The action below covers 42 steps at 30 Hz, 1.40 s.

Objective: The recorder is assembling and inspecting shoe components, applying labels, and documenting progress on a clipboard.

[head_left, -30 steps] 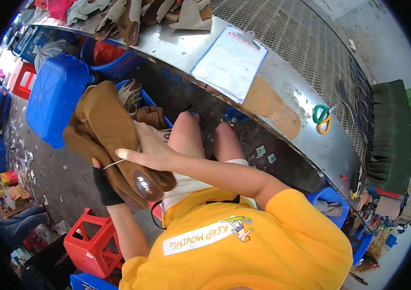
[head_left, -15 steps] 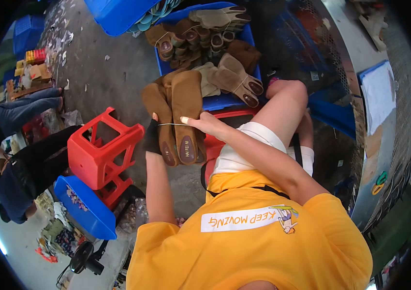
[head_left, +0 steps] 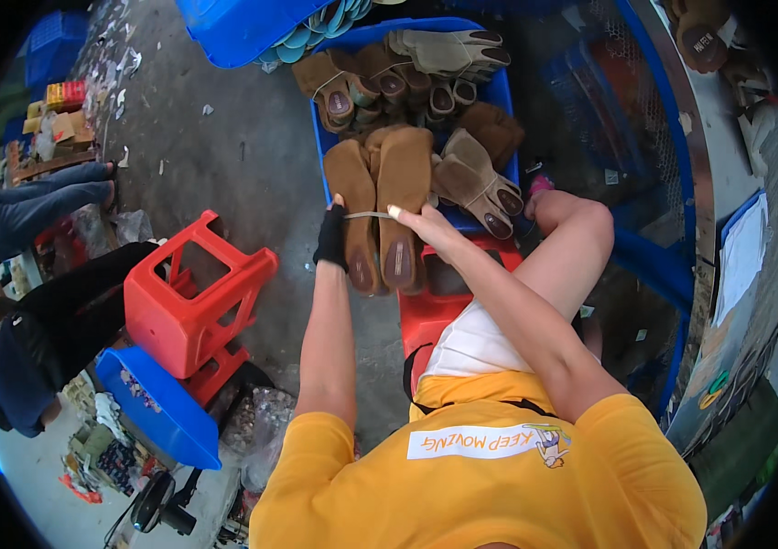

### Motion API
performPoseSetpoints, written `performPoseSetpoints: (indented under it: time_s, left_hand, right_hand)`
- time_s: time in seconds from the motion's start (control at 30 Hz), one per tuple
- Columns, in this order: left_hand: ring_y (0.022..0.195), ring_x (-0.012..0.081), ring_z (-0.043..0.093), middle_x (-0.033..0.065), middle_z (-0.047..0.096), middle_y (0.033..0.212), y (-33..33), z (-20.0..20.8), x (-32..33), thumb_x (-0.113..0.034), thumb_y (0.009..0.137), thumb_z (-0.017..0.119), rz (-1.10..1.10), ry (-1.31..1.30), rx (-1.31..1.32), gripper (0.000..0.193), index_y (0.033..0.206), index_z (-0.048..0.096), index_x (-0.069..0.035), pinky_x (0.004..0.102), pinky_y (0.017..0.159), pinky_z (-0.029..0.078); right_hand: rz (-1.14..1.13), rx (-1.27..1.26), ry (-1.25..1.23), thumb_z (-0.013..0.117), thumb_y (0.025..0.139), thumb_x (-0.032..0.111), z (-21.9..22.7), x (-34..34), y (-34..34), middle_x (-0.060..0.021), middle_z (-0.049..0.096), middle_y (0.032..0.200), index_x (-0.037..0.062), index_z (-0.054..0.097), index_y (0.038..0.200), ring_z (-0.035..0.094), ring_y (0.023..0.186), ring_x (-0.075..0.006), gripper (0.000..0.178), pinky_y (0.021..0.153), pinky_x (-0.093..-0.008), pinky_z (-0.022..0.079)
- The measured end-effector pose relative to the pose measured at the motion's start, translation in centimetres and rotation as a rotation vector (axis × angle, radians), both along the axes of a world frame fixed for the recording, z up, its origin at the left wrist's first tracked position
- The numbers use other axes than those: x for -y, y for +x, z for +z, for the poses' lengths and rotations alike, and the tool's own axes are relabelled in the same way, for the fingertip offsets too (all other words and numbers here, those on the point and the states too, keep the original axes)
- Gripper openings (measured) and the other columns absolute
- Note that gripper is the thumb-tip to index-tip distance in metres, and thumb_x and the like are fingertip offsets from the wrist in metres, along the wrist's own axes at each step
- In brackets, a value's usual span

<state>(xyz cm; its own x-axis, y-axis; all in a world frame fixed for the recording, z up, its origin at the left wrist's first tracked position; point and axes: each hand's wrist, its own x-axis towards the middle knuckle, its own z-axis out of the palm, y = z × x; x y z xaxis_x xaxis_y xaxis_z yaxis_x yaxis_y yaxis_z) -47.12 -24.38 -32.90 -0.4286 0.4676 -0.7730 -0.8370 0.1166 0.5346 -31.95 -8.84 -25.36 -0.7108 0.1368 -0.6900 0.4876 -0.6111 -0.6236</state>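
Both my hands hold a bundle of brown insoles (head_left: 403, 169) in front of me, with their dark heel patches toward me. A pale band (head_left: 366, 215) crosses the middle of the bundle. My left hand (head_left: 332, 236), in a black fingerless glove, grips its left side with the thumb by the band. My right hand (head_left: 427, 227) grips the right side, its thumb on top at the band; its other fingers are hidden. Behind the bundle, a blue crate (head_left: 502, 96) holds several tied bundles of brown and grey-beige insoles (head_left: 473, 174).
A red stool (head_left: 416, 320) stands by my legs, and another red stool (head_left: 160, 316) lies tipped at left. Near it are a blue basin (head_left: 183, 416) and a black fan (head_left: 153, 503). Two people bend over at far left. Scissors (head_left: 713, 389) lie at right on a worktop.
My hands have moved the insole bundle right, further in front of the blue crate. The whole view has also shifted somewhat, and more insoles show at the upper right.
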Motion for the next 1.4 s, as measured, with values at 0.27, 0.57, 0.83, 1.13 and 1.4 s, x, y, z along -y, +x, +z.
performPoseSetpoints:
  time_s: [0.27,0.57,0.83,1.13,1.4]
  left_hand:
    - [0.124,0.0254,0.043,0.0171,0.044,0.136,2.2,-9.2,-2.7,-0.038,0.077,0.068,-0.671,-0.552,-0.759,0.081,0.142,0.029,-0.01,0.0334,0.099,0.036]
    - [0.1,0.0292,0.057,0.017,0.06,0.11,5.4,-13.1,-4.2,-0.036,0.069,0.072,-0.534,-0.517,-0.576,0.062,0.122,0.054,-0.008,0.0362,0.085,0.046]
    - [0.089,0.0156,0.06,0.0093,0.064,0.102,11.9,7.8,-13.5,-0.008,0.086,0.055,-0.656,0.182,-0.467,0.03,0.116,0.054,-0.003,0.0261,0.074,0.048]
    - [0.092,0.017,0.059,0.0124,0.064,0.101,27.4,29.4,-22.6,-0.014,0.092,0.053,-0.999,0.546,-0.519,0.026,0.113,0.055,0.0,0.0278,0.081,0.046]
    - [0.08,0.0155,0.058,0.0089,0.063,0.084,39.3,34.9,-24.4,-0.007,0.091,0.051,-1.061,0.737,-0.777,0.013,0.098,0.058,0.001,0.0278,0.078,0.045]
  right_hand:
    - [0.106,0.221,0.145,0.058,0.086,0.03,2.8,-5.0,0.4,-0.0092,0.056,0.121,0.0029,0.038,0.136,0.054,0.106,-0.0158,0.06,0.084,-0.0294,0.046]
    - [-0.047,0.118,0.635,0.057,0.088,0.009,16.8,-5.8,19.1,-0.0081,0.063,0.106,-0.0022,0.052,0.122,0.06,0.098,-0.0174,0.036,0.086,-0.0289,0.047]
    - [-0.484,0.426,0.821,0.058,0.087,0.006,28.3,-2.9,36.0,-0.0061,0.064,0.096,-0.0046,0.055,0.115,0.06,0.09,-0.011,0.03,0.082,-0.0256,0.047]
    - [-1.196,0.943,1.467,0.063,0.08,0.012,29.8,-0.5,58.9,-0.0113,0.065,0.088,0.004,0.058,0.11,0.064,0.078,-0.0175,0.032,0.064,-0.0299,0.05]
    - [-1.318,1.255,1.499,0.065,0.075,0.015,27.8,-3.1,72.6,-0.0153,0.063,0.095,0.0026,0.061,0.104,0.06,0.091,-0.0307,0.032,0.08,-0.037,0.047]
